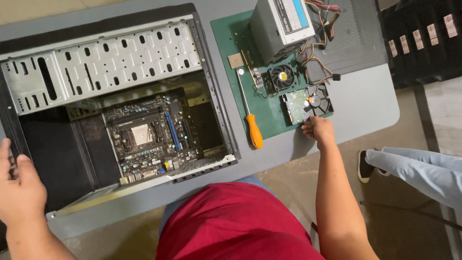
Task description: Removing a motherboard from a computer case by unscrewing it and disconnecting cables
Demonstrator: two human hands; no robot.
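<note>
On the green mat my right hand pinches the hard drive; left hand spread beside the open case, motherboard already seated, other parts still outside.

Under the right hand lies a hard drive with a glossy green circuit board, on a matt green mat. Left of it, a screwdriver has a shiny steel shaft and smooth orange plastic handle. Beside the left hand, the computer case is dull bare sheet metal.

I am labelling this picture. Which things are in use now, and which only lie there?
In use: hard drive at right hand; case by left hand.
Lying about: screwdriver, power supply, fan, chip.
</note>
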